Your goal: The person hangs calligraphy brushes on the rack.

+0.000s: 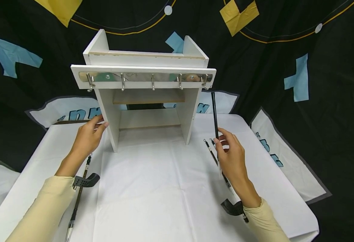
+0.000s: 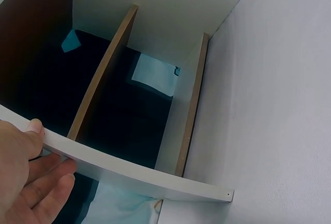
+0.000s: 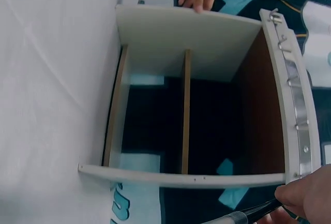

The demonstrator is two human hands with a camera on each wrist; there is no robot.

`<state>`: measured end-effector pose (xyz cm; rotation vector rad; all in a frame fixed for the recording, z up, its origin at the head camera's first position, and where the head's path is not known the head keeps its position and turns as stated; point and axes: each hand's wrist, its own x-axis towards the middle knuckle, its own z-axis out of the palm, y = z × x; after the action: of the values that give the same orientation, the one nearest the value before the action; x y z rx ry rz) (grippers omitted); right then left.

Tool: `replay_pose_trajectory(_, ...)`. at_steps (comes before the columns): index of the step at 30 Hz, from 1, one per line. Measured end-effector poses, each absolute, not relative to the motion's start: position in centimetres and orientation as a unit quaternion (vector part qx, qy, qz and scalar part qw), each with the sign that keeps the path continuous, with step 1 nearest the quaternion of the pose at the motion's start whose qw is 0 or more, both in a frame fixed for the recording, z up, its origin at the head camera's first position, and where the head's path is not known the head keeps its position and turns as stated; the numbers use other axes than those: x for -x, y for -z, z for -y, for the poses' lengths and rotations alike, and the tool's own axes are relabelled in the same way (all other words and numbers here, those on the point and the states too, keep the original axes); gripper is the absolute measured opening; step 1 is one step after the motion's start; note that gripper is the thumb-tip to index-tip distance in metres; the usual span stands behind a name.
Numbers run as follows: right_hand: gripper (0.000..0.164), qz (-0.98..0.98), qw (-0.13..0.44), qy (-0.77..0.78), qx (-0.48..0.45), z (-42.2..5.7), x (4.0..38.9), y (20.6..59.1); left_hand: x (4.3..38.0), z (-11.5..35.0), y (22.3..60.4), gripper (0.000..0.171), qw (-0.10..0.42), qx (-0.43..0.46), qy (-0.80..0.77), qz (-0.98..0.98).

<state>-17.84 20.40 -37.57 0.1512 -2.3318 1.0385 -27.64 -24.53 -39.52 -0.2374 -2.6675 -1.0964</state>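
Note:
A white wooden shelf unit (image 1: pixel 146 60) stands upright on the table, with a metal rail of several hooks (image 1: pixel 165 77) across its upper front. My left hand (image 1: pixel 87 136) grips the front edge of the left side panel (image 2: pixel 129 167), thumb on the edge and fingers on the outer face. Beside the right panel, my right hand (image 1: pixel 232 158) holds a slim black rod (image 1: pixel 214 111) between thumb and fingers. Its upper end points up close to the rail's right end. In the right wrist view, a clear tubular part (image 3: pixel 230 219) continues from the black rod.
Thin dark rods with small end loops (image 1: pixel 226 180) lie on the white-covered table (image 1: pixel 140 208) under my right hand. Another such rod (image 1: pixel 77 201) lies under my left forearm. Black cloth (image 1: pixel 331 134) with blue and yellow patches hangs behind.

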Motion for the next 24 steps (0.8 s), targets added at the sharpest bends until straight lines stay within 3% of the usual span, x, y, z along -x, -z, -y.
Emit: replay_pose_trajectory(24, 0.039, 0.875, 0.276, -0.393, -0.063, -19.61, 18.71, 38.41, 27.63, 24.46, 39.57, 0.056, 0.128, 0.083, 0.374, 0.915)
